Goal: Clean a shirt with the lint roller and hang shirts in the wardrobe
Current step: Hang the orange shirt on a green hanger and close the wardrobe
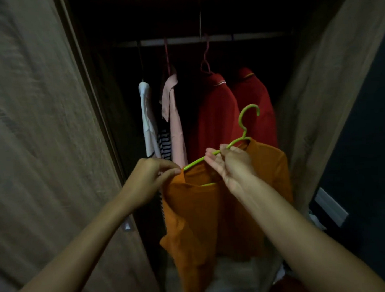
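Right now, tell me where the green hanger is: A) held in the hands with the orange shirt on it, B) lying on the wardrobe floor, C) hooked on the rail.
A: the right hand grips the green hanger, its hook free below the rail, while the left hand pinches the orange shirt.

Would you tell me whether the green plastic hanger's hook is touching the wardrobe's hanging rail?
Apart. The head view shows the green plastic hanger's hook well below the hanging rail, with red shirts visible between; the right hand holds the hanger.

A dim, open wood-grain wardrobe (39,132) with a dark interior and a hanging rail (203,39).
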